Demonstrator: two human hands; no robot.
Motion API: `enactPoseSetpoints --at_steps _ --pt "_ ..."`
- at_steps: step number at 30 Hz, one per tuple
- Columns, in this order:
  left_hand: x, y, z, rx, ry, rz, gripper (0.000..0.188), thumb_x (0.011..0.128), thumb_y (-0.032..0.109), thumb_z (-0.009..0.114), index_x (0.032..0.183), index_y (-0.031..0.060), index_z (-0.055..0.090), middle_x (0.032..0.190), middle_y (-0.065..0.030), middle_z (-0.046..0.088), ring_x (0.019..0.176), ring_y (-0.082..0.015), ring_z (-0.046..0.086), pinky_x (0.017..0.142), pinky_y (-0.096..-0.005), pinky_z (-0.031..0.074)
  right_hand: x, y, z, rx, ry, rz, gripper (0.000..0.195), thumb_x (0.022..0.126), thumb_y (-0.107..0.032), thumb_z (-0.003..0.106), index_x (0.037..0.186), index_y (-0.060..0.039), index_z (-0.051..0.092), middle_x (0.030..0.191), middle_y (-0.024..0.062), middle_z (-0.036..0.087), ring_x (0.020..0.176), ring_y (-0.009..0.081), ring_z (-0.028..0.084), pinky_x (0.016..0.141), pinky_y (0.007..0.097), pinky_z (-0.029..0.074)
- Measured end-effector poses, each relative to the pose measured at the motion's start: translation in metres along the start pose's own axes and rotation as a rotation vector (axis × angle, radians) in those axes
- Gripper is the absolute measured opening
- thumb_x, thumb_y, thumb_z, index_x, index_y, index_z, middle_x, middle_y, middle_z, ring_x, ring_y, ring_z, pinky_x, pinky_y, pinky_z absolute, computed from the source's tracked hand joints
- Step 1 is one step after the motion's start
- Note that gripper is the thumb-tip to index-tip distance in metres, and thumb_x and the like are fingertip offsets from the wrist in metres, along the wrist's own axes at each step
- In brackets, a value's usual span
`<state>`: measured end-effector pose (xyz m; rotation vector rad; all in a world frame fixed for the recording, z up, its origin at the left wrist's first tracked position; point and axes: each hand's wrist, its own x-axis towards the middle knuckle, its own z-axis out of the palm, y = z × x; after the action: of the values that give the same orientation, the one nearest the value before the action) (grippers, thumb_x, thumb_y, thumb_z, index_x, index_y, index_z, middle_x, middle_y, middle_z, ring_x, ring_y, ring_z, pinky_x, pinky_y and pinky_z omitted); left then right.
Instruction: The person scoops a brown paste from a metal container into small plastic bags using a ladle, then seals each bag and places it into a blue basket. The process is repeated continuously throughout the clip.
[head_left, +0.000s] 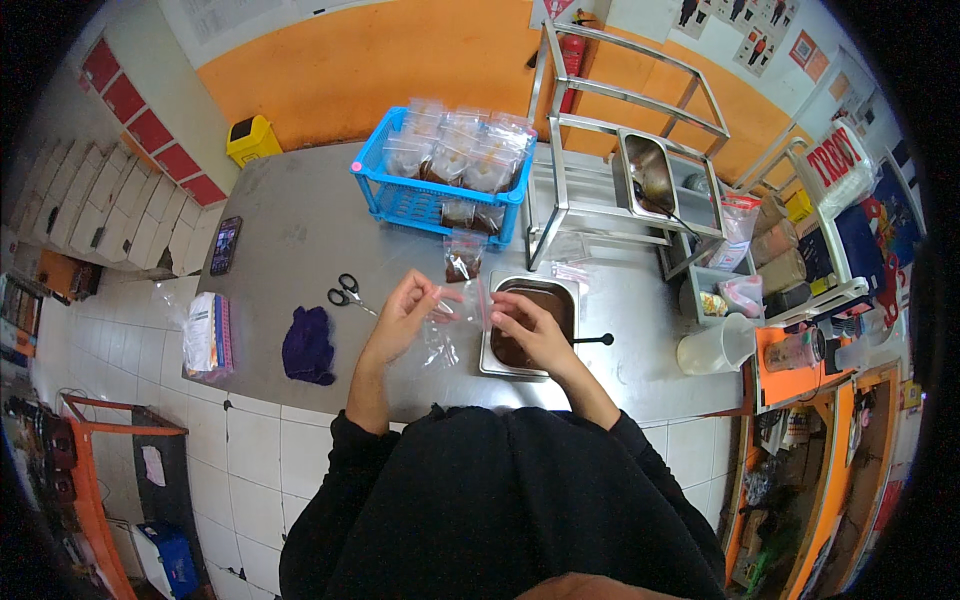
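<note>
A clear plastic zip bag (471, 306) with a pinkish seal strip is stretched between my two hands. My left hand (409, 309) pinches its left side, and the fingers of my right hand (529, 330) grip it by the seal strip. Under my right hand stands a steel food pan (486, 364) of brown sauce (534, 294), with a black-handled utensil (596, 340) reaching out over its right rim. More clear zip bags (441, 351) lie on the steel table just below my hands. A filled zip bag (463, 259) with brown contents sits beyond them.
A blue plastic basket (435, 191) holds several filled bags. Scissors (346, 291), a purple cloth (308, 345) and a phone (226, 245) lie left on the steel table (277, 195). A metal rack (556, 150) stands back right, a plastic jug (716, 345) at the right edge.
</note>
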<state>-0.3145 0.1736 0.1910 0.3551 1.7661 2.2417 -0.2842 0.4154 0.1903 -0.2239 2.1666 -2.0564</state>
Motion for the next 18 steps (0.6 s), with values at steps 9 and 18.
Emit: enactPoseSetpoints --at_steps 9,18 --pt "-0.006 0.003 0.051 0.908 0.508 0.462 0.019 0.090 0.013 0.068 0.095 0.0052 0.052 0.099 -0.0094 0.068 0.077 -0.0134 0.066 0.065 -0.0261 0.052 -0.013 -0.011 -0.018 0.258 -0.125 0.243 0.009 0.085 -0.004 0.067 0.093 -0.0013 0.068 0.086 0.0044 0.070 0.072 0.0070 0.059 0.066 0.0211 0.047" --pt "-0.023 -0.011 0.093 0.227 0.147 -0.123 0.013 0.090 0.011 0.069 0.095 -0.0002 0.067 0.083 -0.0053 0.070 0.070 -0.0094 0.065 0.063 -0.0224 0.052 -0.022 -0.012 -0.016 0.096 -0.116 0.214 0.009 0.086 -0.008 0.072 0.087 -0.0024 0.065 0.078 0.0006 0.065 0.065 0.0045 0.056 0.058 0.0170 0.043"
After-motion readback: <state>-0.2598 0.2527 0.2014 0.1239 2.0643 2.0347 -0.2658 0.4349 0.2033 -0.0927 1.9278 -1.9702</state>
